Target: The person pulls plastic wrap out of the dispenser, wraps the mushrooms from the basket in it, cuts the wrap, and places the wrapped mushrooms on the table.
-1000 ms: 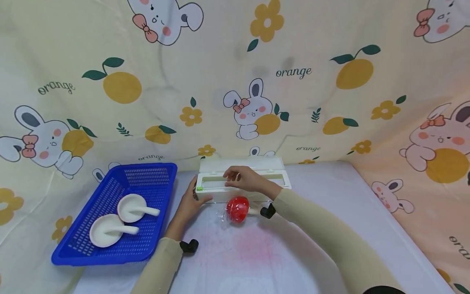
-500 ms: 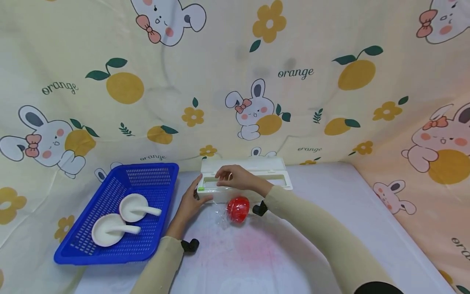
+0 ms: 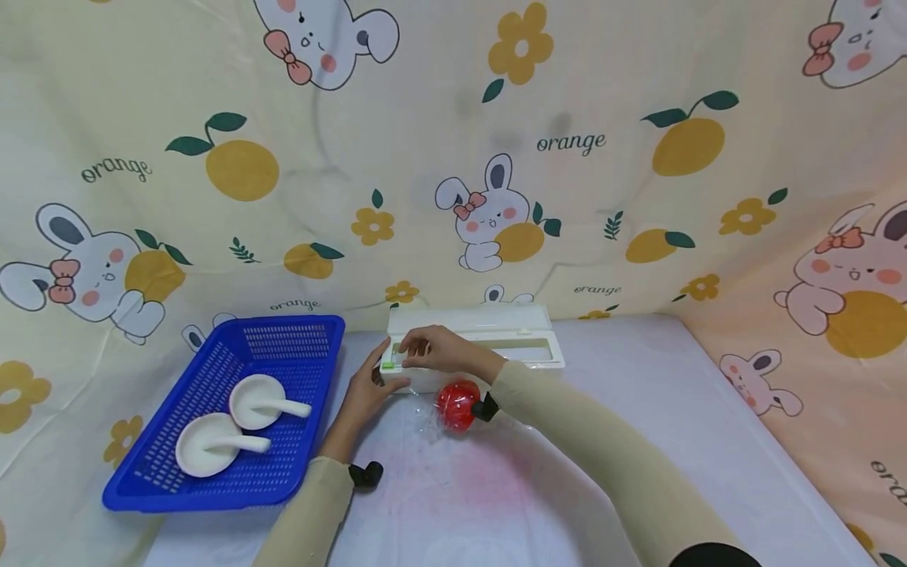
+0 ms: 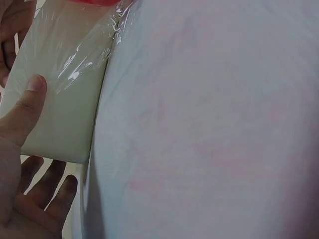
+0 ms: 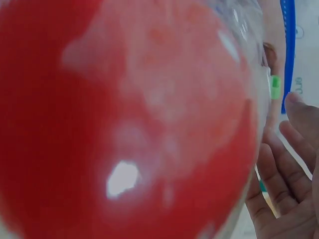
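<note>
Beige-cuffed left hand (image 3: 363,392): grasping the left end of the white box (image 3: 423,383), thumb on its front face, other fingers around the end.
Right hand (image 3: 441,350): released, fingers loosely bent above the box's slot, toward its left end.
Green tab (image 3: 387,365): at the box's front left corner, between the two hands.
White box: lengthwise near the middle of the table's (image 3: 638,409) far edge, lid (image 3: 471,317) raised at the back.
Clear film (image 3: 427,413): over the box's front face and around the red thing.
Red thing (image 3: 453,403): rounded, on the table just before the box, partly hidden by the black piece (image 3: 485,407) at the right wrist.
Blue basket (image 3: 205,502): at the table's left edge, beside the left forearm.
White ladles (image 3: 198,450): two, next to each other inside the basket, handles pointing toward its right rim.
Pink smear (image 3: 496,476): on the table, nearer the front edge than the red thing.
Cream backdrop (image 3: 425,110): beyond the far edge, printed with rabbits and oranges.
</note>
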The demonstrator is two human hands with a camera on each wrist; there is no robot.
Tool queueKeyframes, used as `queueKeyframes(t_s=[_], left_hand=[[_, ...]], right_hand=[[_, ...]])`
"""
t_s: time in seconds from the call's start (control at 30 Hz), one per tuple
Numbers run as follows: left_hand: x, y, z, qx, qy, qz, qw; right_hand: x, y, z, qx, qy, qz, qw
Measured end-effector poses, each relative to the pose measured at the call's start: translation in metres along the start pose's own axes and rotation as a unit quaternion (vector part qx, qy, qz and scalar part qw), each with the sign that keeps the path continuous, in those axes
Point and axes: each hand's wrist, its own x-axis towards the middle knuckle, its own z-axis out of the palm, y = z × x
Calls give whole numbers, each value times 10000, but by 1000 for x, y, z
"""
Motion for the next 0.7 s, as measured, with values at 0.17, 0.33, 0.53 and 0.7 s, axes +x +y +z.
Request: queueKeyframes(t_s=[0.17,0.33,0.53,0.7], left_hand=[[-1,0,0,-13,5,41,10000],[-2,0,0,-30,8,109,9999],[-2,1,0,-81,-7,13,10000],[-3,0,1,-198,-29,76,9998]], right_hand=[[2,-3,7,-77,-6,126,9999],[2,-8,12,-137,104,122,9998],[4,-7,20,-206,175,190,9995],[6,-7,23,-294,239,248,9990]])
